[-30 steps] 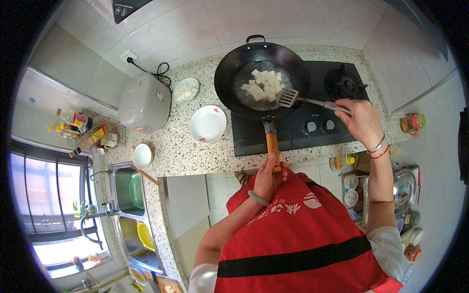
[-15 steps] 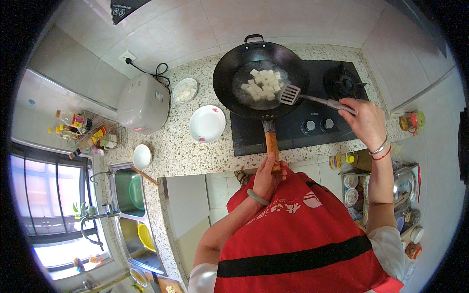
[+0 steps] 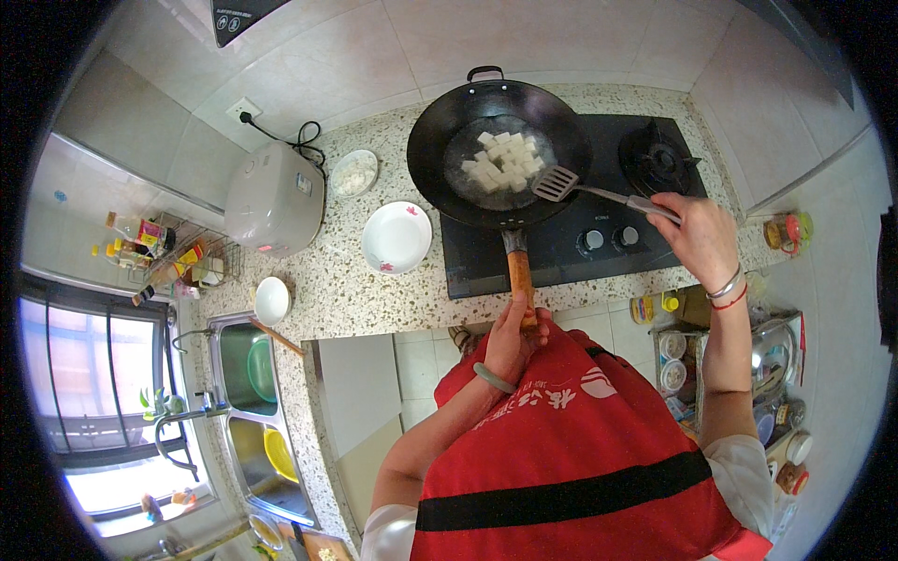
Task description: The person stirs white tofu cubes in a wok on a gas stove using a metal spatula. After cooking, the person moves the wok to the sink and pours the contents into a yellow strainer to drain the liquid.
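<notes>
A speckled counter (image 3: 346, 304) spreads ahead of the fingers of the left hand (image 3: 510, 338), and on it a black cooktop (image 3: 561, 271) lies mostly to the left of the fingers of the right hand (image 3: 703, 238). Over the cooktop, straight ahead of the left fingers, sits a dark wok (image 3: 440, 154). A grey rice cooker (image 3: 271, 201) stands well off to the left fingers' forward left, while a slotted spatula (image 3: 606, 194) runs leftward from the right fingers, which are closed around its handle; its head slants at the wok's near right side (I cannot tell whether they touch). A white plate (image 3: 397, 238) lies nearer, ahead and left of the left fingers. Those wrap the lower end of the wok's wooden handle (image 3: 520, 271). Smallest, the white cubes (image 3: 503, 161) cluster in shallow liquid inside the wok, beyond the left fingers and left of the right ones.
</notes>
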### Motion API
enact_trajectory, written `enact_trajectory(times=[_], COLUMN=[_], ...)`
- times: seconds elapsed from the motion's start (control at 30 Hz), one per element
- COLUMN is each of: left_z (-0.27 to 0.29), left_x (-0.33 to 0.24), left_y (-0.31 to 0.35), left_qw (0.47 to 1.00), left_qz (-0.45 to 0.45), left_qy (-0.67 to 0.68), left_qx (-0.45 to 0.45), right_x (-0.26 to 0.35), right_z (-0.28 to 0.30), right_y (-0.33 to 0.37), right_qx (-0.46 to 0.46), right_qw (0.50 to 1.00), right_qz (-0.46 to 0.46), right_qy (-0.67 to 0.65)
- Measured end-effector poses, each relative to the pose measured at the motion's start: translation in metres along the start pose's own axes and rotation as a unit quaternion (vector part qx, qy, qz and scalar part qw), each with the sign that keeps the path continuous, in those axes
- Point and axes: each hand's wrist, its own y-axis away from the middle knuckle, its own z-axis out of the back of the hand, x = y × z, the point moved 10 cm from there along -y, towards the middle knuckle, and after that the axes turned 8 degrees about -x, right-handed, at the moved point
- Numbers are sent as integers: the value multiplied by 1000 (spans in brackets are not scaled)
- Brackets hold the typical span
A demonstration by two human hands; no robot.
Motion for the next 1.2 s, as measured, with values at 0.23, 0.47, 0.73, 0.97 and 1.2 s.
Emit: enact_trajectory(times=[0.23,0.47,0.73,0.97,1.2], left_z=[1,3,1,3,3], left_x=[1,3,1,3,4], left_y=[-2,-1,2,0,-1], left_qw=[1000,1000,1000,1000,1000], left_qz=[-4,2,6,5,3], left_qy=[9,1,-4,-10,2], left_qx=[7,2,-8,-12,-4], right_x=[2,6,1,7,13], right_z=[-1,-2,-6,-2,2], right_y=[-2,2,5,2,-2], right_qx=[26,8,6,2,1], right_qw=[999,1000,1000,1000,1000], right_qz=[-16,1,-1,12,30], right_qy=[18,8,0,-3,2])
